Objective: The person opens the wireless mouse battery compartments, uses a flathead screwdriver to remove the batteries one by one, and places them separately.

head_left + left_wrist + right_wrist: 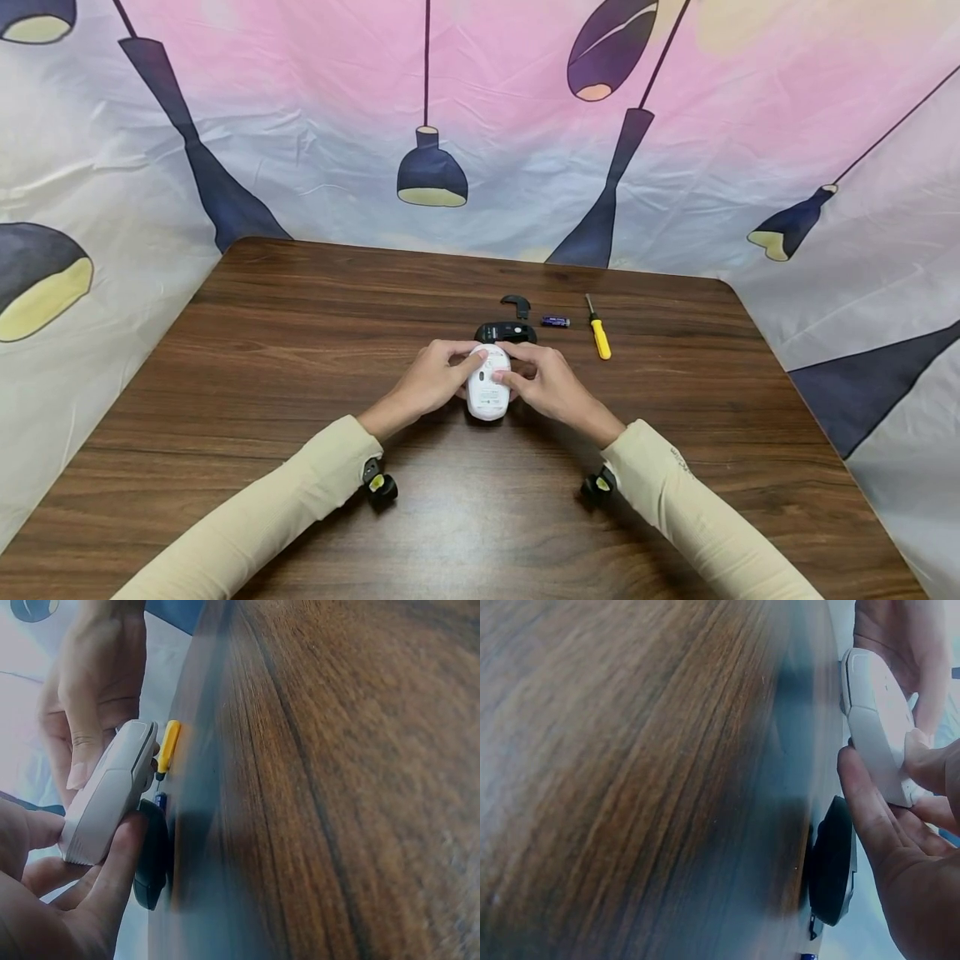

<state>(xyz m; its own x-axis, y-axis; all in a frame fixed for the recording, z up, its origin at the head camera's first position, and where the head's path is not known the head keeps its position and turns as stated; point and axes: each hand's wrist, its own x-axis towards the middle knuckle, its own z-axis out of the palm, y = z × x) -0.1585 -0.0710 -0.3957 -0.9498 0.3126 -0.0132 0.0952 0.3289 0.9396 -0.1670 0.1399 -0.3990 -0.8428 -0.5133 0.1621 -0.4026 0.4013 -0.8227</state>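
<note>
A white computer mouse (489, 400) is held between both hands above the table, its underside turned up toward the head view. My left hand (431, 379) grips its left side, with the thumb on the upturned underside. From the right, my right hand (553, 385) grips the other side, its thumb pressing near the middle of the underside. In the left wrist view the white mouse (112, 791) is clear of the table, with fingers beneath it. Just beyond the hands lies a black mouse (506, 332), upside down with its battery bay uncovered.
Behind the black mouse is a curved black cover (517, 303). To its right lie a purple battery (555, 321) and a yellow-handled screwdriver (600, 337). All rest on a brown wooden table (300, 333), with a printed cloth (337, 167) hanging behind it.
</note>
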